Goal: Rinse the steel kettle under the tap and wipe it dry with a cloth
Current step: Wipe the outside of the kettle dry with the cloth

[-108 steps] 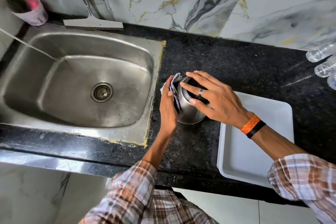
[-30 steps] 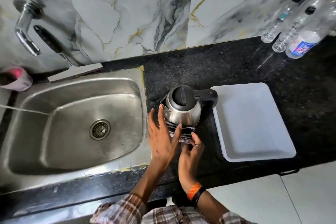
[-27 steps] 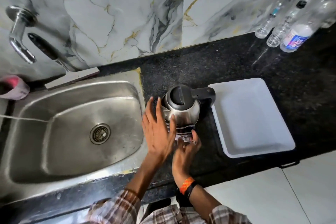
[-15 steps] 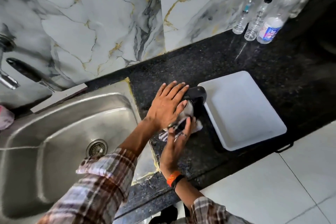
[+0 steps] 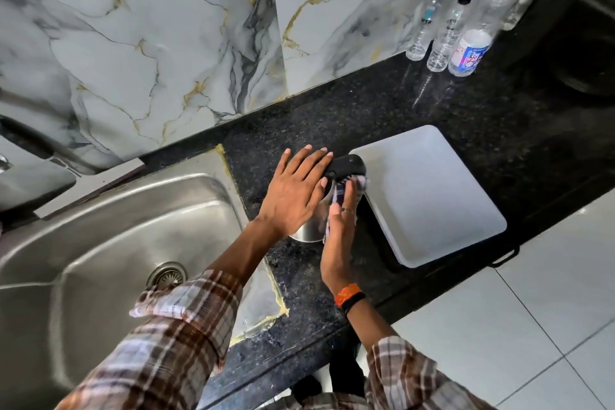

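Observation:
The steel kettle [image 5: 307,230] stands upright on the black granite counter [image 5: 416,103], between the sink and a white tray. Only its lower steel side and its black handle [image 5: 347,165] show. My left hand [image 5: 296,191] lies flat on the kettle's top, fingers spread, holding it down. My right hand [image 5: 337,231] presses a checked cloth [image 5: 342,188] against the kettle's right side, just under the handle. The lid is hidden by my left hand.
A steel sink [image 5: 109,236] with a round drain [image 5: 167,274] lies to the left. A white rectangular tray [image 5: 429,193] sits right of the kettle. Several clear plastic bottles [image 5: 461,23] stand at the back right against the marble wall. A white tiled floor is at lower right.
The kettle went from lying on its side to standing upright. My left hand moved onto its top. My right hand with the cloth slid from the front up to the right side by the handle.

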A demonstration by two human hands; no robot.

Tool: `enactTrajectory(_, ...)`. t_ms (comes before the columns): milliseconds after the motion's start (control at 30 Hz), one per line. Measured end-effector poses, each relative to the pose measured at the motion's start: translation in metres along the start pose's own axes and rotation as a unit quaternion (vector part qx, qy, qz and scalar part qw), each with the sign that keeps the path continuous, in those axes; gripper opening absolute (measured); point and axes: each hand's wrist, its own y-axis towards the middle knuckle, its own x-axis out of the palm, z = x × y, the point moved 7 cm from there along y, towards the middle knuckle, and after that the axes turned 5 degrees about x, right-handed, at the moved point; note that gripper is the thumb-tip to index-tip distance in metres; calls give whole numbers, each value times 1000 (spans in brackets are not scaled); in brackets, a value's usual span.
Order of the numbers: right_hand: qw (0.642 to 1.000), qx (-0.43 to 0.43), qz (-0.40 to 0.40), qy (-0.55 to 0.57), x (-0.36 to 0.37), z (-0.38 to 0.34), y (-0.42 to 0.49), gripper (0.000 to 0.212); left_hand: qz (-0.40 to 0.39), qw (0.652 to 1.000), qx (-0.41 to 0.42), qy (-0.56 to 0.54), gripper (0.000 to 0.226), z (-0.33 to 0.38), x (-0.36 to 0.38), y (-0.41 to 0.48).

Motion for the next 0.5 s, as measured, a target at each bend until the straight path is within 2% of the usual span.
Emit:
enactTrajectory(67, 999, -45, -7, -10, 3, -8, -3, 61, 3, 1000, 1, 1, 58, -1, 1, 0)
enactTrajectory(133, 1000, 2, 1, 21, -4, 11, 12, 60, 2, 1000, -1, 0, 58, -1, 0, 0)
enactTrajectory(233, 999, 48, 9, 7, -24, 31, 26, 53, 8, 1000, 2, 2, 58, 1, -1, 1)
enactTrajectory(400, 987, 18, 49, -152, -40, 25, 37, 52, 11, 999, -6, 48, 61, 2, -2, -2)
enactTrajectory(500, 982, 41, 72, -167, -56, 18, 48, 41, 25, 997, -26, 73, 63, 9, -5, -6)
